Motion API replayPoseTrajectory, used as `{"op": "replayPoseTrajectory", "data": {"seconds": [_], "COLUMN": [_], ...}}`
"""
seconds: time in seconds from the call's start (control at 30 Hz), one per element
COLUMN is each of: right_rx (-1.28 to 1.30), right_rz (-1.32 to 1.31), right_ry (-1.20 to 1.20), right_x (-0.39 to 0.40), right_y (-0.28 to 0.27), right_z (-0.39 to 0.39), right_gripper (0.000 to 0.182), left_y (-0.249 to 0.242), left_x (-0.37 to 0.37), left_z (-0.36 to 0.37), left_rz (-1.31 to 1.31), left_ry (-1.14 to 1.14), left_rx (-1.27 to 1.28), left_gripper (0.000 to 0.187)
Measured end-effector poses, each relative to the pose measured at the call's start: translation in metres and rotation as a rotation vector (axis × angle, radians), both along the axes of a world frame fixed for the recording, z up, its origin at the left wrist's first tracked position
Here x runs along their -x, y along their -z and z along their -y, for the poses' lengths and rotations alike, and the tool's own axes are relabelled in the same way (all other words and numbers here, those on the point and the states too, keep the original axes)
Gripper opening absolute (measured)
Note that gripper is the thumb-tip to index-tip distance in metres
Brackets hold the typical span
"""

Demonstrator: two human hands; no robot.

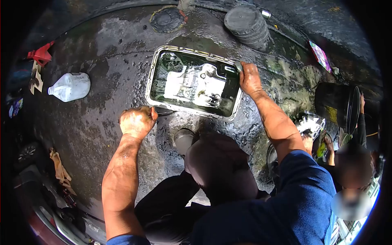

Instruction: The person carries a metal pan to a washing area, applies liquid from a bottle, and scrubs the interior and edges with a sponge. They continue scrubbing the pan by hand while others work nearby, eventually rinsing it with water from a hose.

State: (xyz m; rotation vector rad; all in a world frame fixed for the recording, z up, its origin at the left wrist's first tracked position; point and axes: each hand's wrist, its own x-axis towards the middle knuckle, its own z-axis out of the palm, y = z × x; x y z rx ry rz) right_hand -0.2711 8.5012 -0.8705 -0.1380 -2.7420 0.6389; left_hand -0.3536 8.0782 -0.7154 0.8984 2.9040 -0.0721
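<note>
A metal pan [233, 118] with a row of holes along its rim lies on the dark, wet floor, slightly tilted in view. Dark liquid with bright reflections covers its inside. My right hand [250, 78] is closed at the upper right corner of the pan, fingers wrapped on the rim. At the lower left corner is my left hand [138, 120], curled into a fist just beside the rim; what it holds, if anything, is hidden. A dark curved object shows between this hand and the pan's lower edge.
A whitish plastic jug [70, 87] lies at the left, near a red funnel-like object [41, 54]. Behind the pan stand a dark round lid [167, 19] and a grimy bucket [246, 26]. At the right, another person works beside a black drum [337, 107] and a metal part [311, 124].
</note>
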Motion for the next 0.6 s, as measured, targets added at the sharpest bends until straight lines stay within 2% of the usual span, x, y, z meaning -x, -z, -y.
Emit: {"op": "replayPoseTrajectory", "data": {"seconds": [0.07,0.13,0.23,0.37,0.5,0.57,0.6], "right_rx": [-0.054,-0.015,0.163,0.164,0.097,0.075,0.208], "right_rz": [0.028,0.094,0.141,0.048,0.031,-0.070,-0.016], "right_ry": [0.020,-0.086,-0.224,-0.211,-0.435,-0.699,-0.802], "right_x": [0.040,0.092,0.161,0.226,0.232,0.213,0.199], "right_y": [0.010,0.015,0.014,0.009,-0.005,0.000,0.011], "right_z": [0.001,0.016,0.079,0.166,0.213,0.235,0.252], "right_gripper": [0.036,0.032,0.031,0.028,0.026,0.027,0.025], "left_y": [-0.001,-0.002,-0.003,-0.002,0.001,0.000,0.000], "left_x": [0.000,0.000,0.000,0.003,0.003,0.003,0.002], "left_z": [0.000,0.000,0.000,0.000,0.002,0.001,0.000], "left_rz": [0.020,0.030,0.024,0.050,0.039,0.041,0.039], "left_ry": [-0.005,-0.019,-0.019,-0.035,-0.039,-0.035,-0.040], "left_rx": [0.014,-0.015,-0.037,-0.043,-0.039,-0.038,-0.045], "left_gripper": [0.029,0.029,0.029,0.032,0.034,0.034,0.034]}}
